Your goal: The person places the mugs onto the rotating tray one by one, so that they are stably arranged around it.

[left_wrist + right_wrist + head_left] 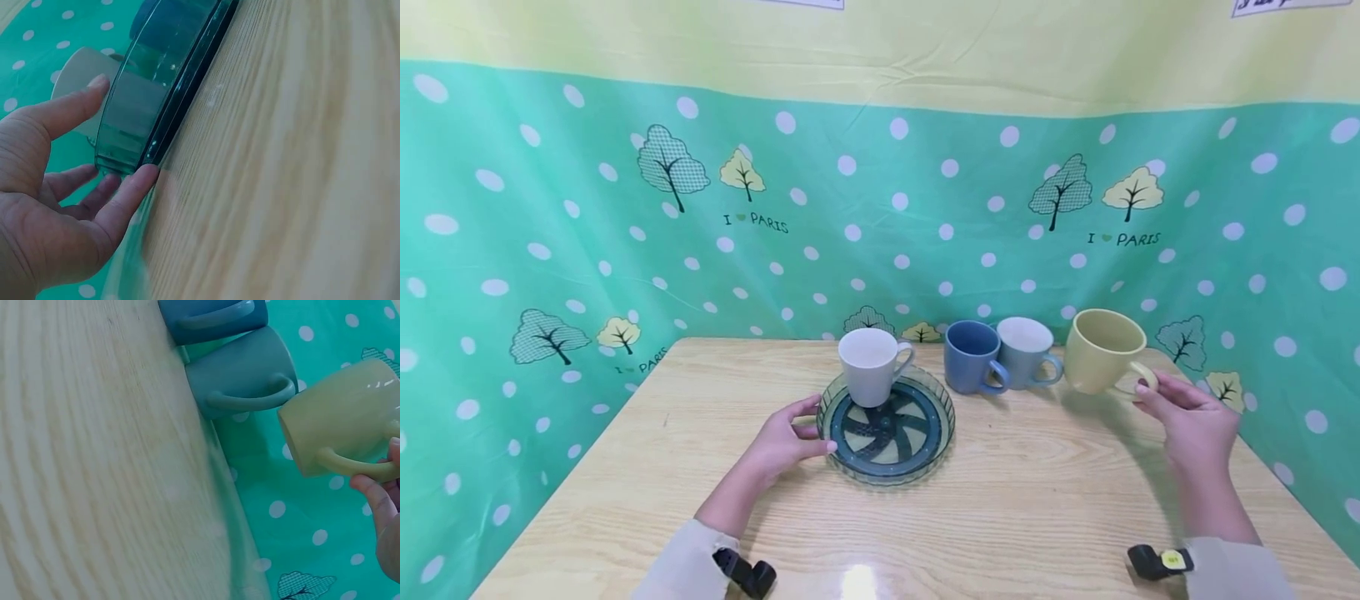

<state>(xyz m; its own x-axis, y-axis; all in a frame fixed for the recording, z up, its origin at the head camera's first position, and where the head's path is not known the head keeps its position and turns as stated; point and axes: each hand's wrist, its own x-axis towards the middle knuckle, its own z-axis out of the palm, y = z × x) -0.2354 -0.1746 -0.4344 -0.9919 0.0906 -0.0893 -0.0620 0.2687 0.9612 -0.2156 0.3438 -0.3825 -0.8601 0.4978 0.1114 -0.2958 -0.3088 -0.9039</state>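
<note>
My left hand (786, 443) holds the left edge of a round, clear green tray (942, 450) with a dark swirl-patterned base. In the left wrist view, the thumb is at the tray's wall (134, 115) and the fingertips touch low near its base. A white mug (867, 371) stands on the tray toward the back, its handle to the right. My right hand (1198, 421) pinches the handle of a yellow mug (1093, 358). That mug hangs above the table, as the gap under it in the right wrist view shows.
A dark blue mug (970, 358) and a grey-blue mug (1024, 358) with a white inside stand side by side at the back of the wooden table (1022, 500), right of the tray. A green dotted curtain (820, 192) hangs behind and around the table.
</note>
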